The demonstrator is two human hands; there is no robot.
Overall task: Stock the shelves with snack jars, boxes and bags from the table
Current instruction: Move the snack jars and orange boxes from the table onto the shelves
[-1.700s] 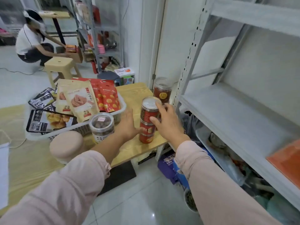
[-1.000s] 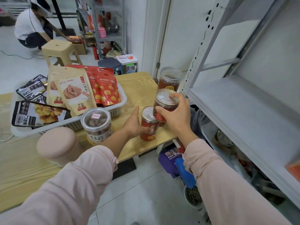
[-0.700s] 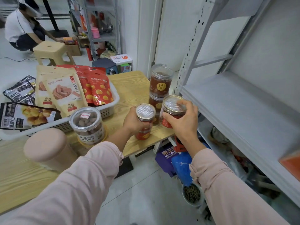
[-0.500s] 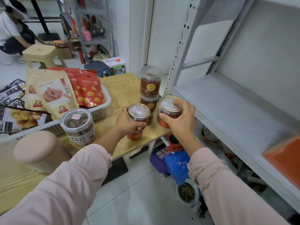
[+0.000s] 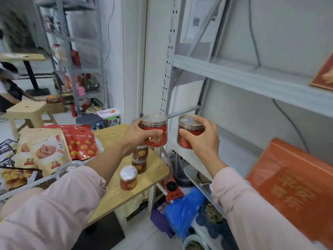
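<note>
Grey shelf, upright post, orange box; left hand gripping one red jar, right hand a second jar.

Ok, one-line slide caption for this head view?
Left hand grips the left jar and right hand grips the right jar, both raised above the table beside the grey shelf.

At frame centre, the left hand grips a red-labelled jar and the right hand grips another jar, both raised beside the grey shelf at right.
</note>
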